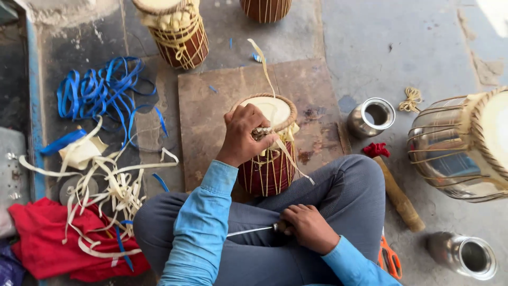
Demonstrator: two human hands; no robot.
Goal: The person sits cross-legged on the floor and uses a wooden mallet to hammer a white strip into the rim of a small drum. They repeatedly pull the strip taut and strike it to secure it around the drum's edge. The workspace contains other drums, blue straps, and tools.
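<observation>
A person's left hand closes over the rim of a small reddish-brown drum, fingers curled tight on the pale lacing strap where it meets the braided edge. The drum stands upright between the crossed legs, its long axis vertical and its cream skin head facing up toward the camera; the strap runs up and away from the rim toward the top of the frame, with another length trailing down toward the right knee. The right hand rests on the lap, gripped around the handle of a thin metal spike whose shaft lies nearly level and points toward the left arm. The drum sits at the near edge of a worn wooden board on the concrete floor. To the left lie blue straps, pale cut strips and a red cloth. To the right stand two steel cups, a wooden mallet, orange scissors and a large metal-bodied drum.
</observation>
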